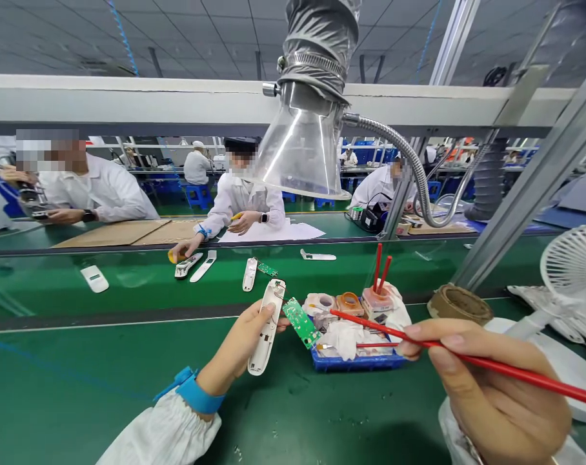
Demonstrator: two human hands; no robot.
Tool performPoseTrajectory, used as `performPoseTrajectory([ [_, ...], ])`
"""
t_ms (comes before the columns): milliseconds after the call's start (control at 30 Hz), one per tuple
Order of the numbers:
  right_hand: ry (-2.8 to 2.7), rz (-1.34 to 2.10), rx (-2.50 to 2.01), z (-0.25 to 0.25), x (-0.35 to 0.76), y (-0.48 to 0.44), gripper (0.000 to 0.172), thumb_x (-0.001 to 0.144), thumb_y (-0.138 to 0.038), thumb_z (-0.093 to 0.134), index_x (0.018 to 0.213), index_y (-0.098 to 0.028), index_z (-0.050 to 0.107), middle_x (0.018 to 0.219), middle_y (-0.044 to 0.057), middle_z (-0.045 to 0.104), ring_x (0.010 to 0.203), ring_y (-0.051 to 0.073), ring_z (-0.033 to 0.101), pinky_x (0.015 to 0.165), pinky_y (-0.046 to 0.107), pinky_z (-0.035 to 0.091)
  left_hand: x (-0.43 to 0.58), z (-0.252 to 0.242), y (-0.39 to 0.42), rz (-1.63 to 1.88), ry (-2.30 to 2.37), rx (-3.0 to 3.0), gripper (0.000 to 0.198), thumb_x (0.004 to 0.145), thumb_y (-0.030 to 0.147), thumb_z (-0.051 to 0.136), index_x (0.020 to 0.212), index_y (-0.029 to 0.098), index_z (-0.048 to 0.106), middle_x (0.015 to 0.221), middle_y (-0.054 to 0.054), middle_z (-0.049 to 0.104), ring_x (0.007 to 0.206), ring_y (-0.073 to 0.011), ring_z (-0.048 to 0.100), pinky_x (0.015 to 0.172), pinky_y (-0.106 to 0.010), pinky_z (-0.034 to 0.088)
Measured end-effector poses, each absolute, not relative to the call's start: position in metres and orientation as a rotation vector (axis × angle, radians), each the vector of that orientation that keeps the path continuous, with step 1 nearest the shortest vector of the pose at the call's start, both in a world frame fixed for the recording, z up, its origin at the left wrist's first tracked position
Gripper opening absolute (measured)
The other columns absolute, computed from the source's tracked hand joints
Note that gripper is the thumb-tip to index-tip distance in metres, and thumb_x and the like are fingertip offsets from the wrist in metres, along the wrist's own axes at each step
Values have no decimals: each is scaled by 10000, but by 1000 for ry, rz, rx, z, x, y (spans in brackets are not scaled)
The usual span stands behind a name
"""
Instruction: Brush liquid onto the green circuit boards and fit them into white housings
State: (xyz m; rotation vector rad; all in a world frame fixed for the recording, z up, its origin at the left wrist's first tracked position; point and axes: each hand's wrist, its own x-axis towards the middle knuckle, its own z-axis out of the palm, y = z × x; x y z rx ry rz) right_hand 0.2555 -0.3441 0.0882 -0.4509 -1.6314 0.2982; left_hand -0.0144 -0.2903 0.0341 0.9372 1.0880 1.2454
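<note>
My left hand (247,336) grips a white plastic shell (264,345), its hollow inner side facing me. A green circuit board (301,324) hangs beside the shell's upper end, apparently joined by thin wires. Between the fingers and thumb of my right hand (496,381) is a thin red-handled brush (370,325), held like a pen. Its tip points left, over a blue tray (361,365) and near the board. In the tray are crumpled white tissue (344,339), small round containers (350,301) and another red-handled brush (377,345).
Beyond the bench a green conveyor belt (142,284) carries white shells (95,278) and another board. A co-worker's hand (186,248) touches parts there. A clear fume hood (303,142) hangs overhead. At right stand a brown tape roll (460,305) and a white fan (576,284).
</note>
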Motion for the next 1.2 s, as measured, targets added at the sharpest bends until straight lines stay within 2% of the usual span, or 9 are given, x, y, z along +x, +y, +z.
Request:
performPoseTrajectory([
  [200,-1628,339,-451,85,253,-343,380,756,71,521,1027,-193,559,960,52,658,733,181,662,605,322,600,-12,35,-290,1233,1066,1023,304,726,404,669,876,143,632,778,-66,653,773,-199,609,739,-288,477],
  [400,-1731,378,-424,84,245,-338,404,767,87,488,1048,-198,545,959,52,650,735,172,657,608,315,591,-10,34,-293,1213,995,1107,253,762,413,622,747,164,580,671,-14,555,663,-152,517,647,-248,407],
  [633,-1796,385,-385,73,247,-341,494,750,135,450,1116,-192,508,1038,59,614,807,174,642,651,340,584,-6,37,-300,1183,926,1180,263,847,423,502,765,173,504,663,15,468,647,-129,421,613,-245,324],
  [867,-1815,320,-369,70,246,-341,525,727,154,461,1130,-178,511,1073,55,609,827,167,641,663,327,582,-5,36,-304,1165,974,1139,248,850,426,504,862,180,532,711,9,505,706,-139,483,678,-266,368],
  [1200,-2052,125,-377,75,250,-341,488,706,131,473,1083,-177,514,1039,59,645,939,184,625,803,323,546,-2,42,-307,1212,917,1052,216,849,380,532,879,166,544,680,23,491,660,-108,467,676,-245,401],
])
